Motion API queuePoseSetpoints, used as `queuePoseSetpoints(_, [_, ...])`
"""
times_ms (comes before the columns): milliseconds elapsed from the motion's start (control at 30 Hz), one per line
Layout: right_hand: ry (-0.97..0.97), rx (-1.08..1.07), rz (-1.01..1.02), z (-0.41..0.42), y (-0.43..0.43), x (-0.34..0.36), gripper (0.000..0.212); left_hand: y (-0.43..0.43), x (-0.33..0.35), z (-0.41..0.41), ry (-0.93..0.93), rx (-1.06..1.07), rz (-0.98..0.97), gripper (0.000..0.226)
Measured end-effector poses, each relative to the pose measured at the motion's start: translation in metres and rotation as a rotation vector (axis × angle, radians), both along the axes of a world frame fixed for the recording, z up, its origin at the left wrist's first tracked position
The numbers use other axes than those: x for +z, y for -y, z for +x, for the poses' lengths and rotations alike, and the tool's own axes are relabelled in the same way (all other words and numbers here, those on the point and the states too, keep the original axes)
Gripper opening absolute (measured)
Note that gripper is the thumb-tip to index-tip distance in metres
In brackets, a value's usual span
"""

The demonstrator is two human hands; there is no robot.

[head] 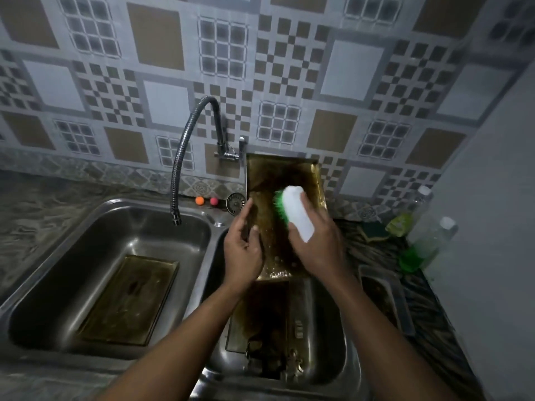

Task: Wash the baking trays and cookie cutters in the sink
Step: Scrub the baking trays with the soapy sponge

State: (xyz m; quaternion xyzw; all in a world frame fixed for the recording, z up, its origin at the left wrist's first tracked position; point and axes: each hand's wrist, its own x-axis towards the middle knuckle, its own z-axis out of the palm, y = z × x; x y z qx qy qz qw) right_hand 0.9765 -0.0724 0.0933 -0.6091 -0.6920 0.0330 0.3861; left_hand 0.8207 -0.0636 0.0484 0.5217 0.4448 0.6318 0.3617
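The baking tray (282, 172) being washed stands tilted, its far end leaning toward the tiled wall and its near end dipping over the right basin of the sink (215, 224). It sits between the two hands. The left hand (241, 250) grips the tray's left edge, thumb on the face and fingers wrapped behind. The right hand (318, 247) is closed round a white brush (299, 218), whose green bristles press on the brown, wet face just beyond its fingertips.

Under both wrists a second tray (260, 311) lies in the right basin. Dim small shapes at its near end (275, 360) may be cookie cutters; I cannot tell for sure. Well off to the left of the left hand, a third tray (127, 299) lies flat in the left basin, beneath the bent tap (185, 146), which shows no water running. To the right of the right hand, a small tin (382, 296) and soap bottles (428, 244) stand on the desk (434, 299).

The step in hand is scrubbing, and the staining suggests it is far from done, with other trays waiting. The next move likely calls for firm strokes down the face while the left hand braces the edge against sliding, then a rinse under the tap
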Motion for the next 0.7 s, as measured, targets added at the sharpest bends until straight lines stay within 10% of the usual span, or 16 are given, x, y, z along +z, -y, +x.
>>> queuePoseSetpoints(167, [-0.085,-0.225,-0.108,0.003,-0.019,0.004,0.069,0.024,-0.005,0.003,-0.049,-0.083,-0.006,0.057])
queuePoseSetpoints(333, [-0.010,0.074,-0.156,-0.038,0.002,-0.009,0.068,0.024,-0.008,-0.010,0.040,-0.028,-0.103,0.056])
queuePoseSetpoints(567, [-0.150,-0.195,-0.205,0.002,-0.022,-0.012,0.069,0.039,-0.013,-0.011,0.015,-0.142,-0.188,0.050])
queuePoseSetpoints(700, [-0.130,-0.008,-0.197,-0.044,-0.013,-0.015,0.068,0.024,-0.016,-0.017,-0.026,-0.131,-0.217,0.046])
